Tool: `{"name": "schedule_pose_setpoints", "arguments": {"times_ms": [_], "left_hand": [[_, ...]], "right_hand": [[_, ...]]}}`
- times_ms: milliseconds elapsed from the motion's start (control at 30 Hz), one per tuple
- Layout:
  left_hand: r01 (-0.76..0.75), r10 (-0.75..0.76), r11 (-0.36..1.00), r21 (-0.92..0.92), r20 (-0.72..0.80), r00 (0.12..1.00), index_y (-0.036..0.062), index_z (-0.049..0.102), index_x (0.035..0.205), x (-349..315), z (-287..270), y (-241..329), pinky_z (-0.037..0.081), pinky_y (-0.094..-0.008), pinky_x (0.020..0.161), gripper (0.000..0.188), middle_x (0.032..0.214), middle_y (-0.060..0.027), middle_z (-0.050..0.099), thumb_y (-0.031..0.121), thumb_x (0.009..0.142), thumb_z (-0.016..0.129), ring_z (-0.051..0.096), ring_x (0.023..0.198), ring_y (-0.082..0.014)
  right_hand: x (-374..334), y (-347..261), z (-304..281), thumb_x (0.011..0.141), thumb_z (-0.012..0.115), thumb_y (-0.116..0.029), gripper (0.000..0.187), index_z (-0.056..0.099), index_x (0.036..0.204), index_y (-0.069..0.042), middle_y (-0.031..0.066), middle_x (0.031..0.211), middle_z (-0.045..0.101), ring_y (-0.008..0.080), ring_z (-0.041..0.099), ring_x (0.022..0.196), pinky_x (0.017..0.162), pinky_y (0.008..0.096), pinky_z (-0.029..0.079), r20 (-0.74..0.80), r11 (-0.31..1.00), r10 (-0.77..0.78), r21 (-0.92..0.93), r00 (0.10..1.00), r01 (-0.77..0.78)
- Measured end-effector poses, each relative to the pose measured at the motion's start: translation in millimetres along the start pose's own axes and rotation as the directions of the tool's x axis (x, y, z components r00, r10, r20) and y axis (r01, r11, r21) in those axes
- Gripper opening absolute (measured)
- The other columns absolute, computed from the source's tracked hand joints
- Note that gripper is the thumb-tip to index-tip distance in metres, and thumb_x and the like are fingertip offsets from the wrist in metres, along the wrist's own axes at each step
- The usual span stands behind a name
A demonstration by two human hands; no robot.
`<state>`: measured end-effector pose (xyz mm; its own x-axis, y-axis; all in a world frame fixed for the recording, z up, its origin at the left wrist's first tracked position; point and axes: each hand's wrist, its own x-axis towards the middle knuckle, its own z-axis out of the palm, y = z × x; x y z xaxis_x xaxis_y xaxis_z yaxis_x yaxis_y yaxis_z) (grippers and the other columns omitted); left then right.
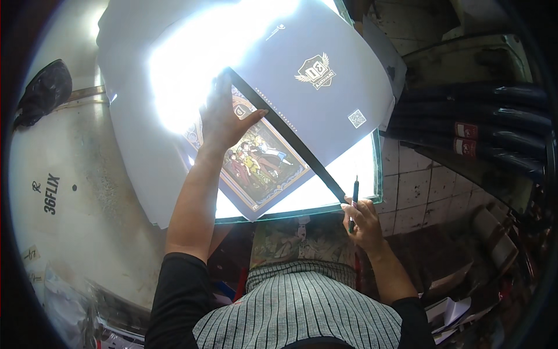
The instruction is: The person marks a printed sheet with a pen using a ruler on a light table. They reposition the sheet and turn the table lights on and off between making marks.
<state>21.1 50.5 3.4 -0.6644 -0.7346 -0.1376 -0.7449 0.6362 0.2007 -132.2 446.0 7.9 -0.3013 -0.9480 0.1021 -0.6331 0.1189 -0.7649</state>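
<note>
A large printed sheet in greyish blue, with a crest and a square code, lies on a brightly lit glass panel. A long black straightedge runs diagonally across it, beside a framed colour illustration of several figures. My left hand lies flat at the straightedge's far end, thumb spread over it; glare washes out its fingertips. At the near end, my right hand touches the straightedge. Between its fingers stands a slim, dark pen-like tool with a thin point facing up; its exact kind is unclear.
More large sheets spread under and left of the printed one. A pale tabletop with a black plastic bundle is at left. Dark wrapped rolls lie at right, above a tiled floor and boxes.
</note>
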Motion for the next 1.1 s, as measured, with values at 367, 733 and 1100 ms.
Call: {"name": "schedule_pose_setpoints", "arguments": {"times_ms": [367, 733, 1100], "left_hand": [[0.004, -0.004, 1.000, -0.017, 0.006, 1.000, -0.0032, 0.023, 0.157, 0.5, -1.4, 0.5, 0.007, -0.0572, 0.123, 0.125, 0.165, -0.0226, 0.020, 0.086, 0.077, 0.057, 0.012, 0.155, -0.0352], [-0.034, 0.047, 0.995, 0.093, -0.146, 0.988, 0.0035, 0.025, 0.156, -1.6, -4.7, 7.7, 0.038, -0.0549, 0.111, 0.118, 0.156, -0.0192, 0.037, 0.055, 0.070, 0.087, 0.037, 0.143, -0.0388], [-0.020, 0.025, 0.999, 0.049, -0.118, 0.993, 0.0038, 0.024, 0.157, -3.0, -5.2, 8.3, 0.036, -0.0552, 0.113, 0.119, 0.160, -0.0179, 0.033, 0.058, 0.071, 0.085, 0.033, 0.147, -0.0373]], "right_hand": [[3.0, -1.3, 0.0, 0.075, 0.074, 0.009, 0.050, 0.063, 0.120, -0.009, 0.0131, 0.116, 0.069, 0.0291, 0.063, 0.096, 0.082, 0.0391, 0.056, 0.004, 0.999, 0.034, 0.008, 0.999, -0.034], [5.6, -3.0, -0.3, 0.075, 0.074, 0.009, 0.050, 0.063, 0.120, -0.008, 0.0139, 0.116, 0.069, 0.0294, 0.064, 0.096, 0.081, 0.0394, 0.056, 0.002, 0.999, 0.044, 0.014, 0.999, -0.044], [3.1, -3.8, 1.4, 0.075, 0.074, 0.009, 0.049, 0.064, 0.119, -0.008, 0.0137, 0.115, 0.069, 0.0296, 0.064, 0.096, 0.081, 0.0396, 0.057, 0.003, 0.998, 0.064, 0.005, 0.998, -0.064]]}}
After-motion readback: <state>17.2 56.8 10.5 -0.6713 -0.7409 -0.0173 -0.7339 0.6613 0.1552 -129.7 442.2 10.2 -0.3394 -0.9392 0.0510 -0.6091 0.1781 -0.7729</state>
